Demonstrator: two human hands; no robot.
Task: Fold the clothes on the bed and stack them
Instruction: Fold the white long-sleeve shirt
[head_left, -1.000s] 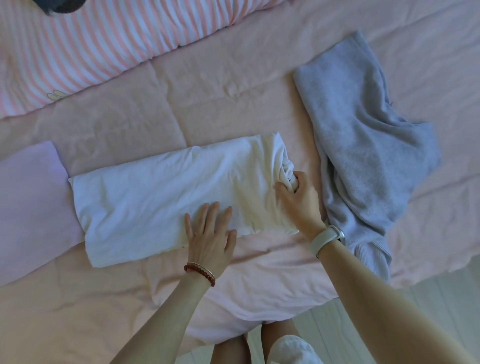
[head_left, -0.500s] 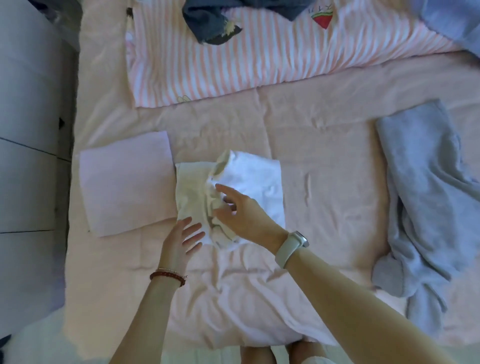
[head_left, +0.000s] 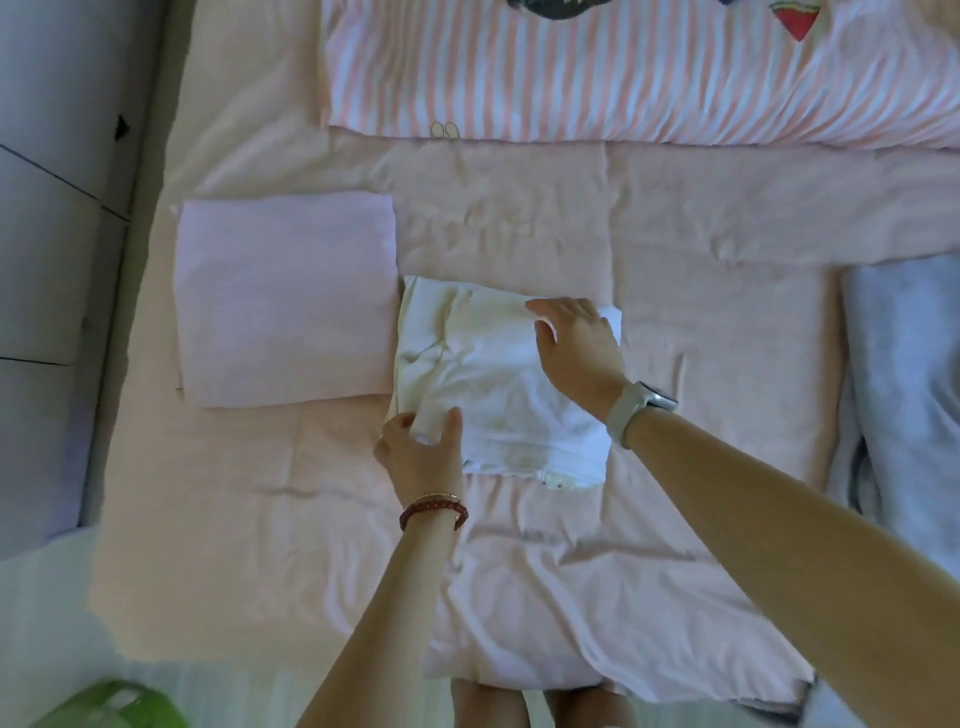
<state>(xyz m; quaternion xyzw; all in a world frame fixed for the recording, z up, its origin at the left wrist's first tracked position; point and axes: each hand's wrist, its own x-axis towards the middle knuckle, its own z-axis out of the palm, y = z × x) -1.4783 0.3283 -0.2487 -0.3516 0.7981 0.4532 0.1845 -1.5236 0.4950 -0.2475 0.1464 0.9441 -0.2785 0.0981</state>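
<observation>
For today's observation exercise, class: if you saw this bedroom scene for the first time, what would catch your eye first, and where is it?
First the folded white garment at the centre of the pink bed, with the left hand gripping its near left corner and the right hand laid on its far right part. Just left of it lies a folded pale pink garment. A striped quilt spans the far side, and a grey garment lies unfolded at the right edge.

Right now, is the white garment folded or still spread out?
Folded: the white garment lies as a compact layered rectangle, left hand gripping its near corner, right hand flat on top.
</observation>
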